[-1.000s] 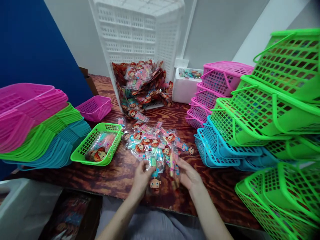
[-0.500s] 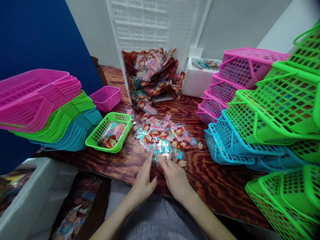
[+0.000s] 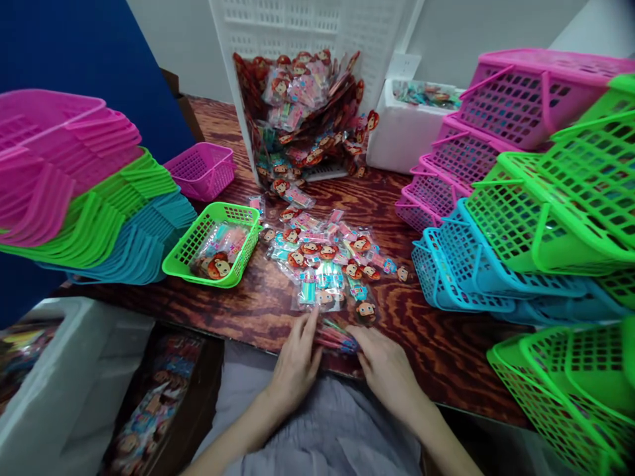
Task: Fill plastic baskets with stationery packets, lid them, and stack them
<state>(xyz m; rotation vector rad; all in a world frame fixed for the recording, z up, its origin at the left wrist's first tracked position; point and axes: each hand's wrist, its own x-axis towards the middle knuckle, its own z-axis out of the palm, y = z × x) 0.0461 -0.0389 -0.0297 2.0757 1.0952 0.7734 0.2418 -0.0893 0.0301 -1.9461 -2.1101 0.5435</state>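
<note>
Near the table's front edge, a small clear packet with colourful strips [image 3: 336, 336] lies between my two hands. My right hand [image 3: 381, 360] has its fingers closed on the packet's right end. Beside the packet's left end is my left hand [image 3: 299, 354], its fingers apart and slightly bent. Just beyond my fingertips spreads a pile of clear packets with red-haired doll faces [image 3: 327, 258]. A green basket [image 3: 171, 268] holding several such packets stands to the left of the pile.
Nested pink, green and blue baskets [image 3: 94, 198] are stacked at the left, near a small pink basket [image 3: 201, 173]. A tipped white crate [image 3: 278, 41] spills packets at the back, beside a white foam box [image 3: 397, 135]. Filled baskets [image 3: 516, 218] rise at the right.
My right hand has moved right and nearer, and a packet is now in its fingers. My left hand has shifted slightly right. The camera view has tilted down a little.
</note>
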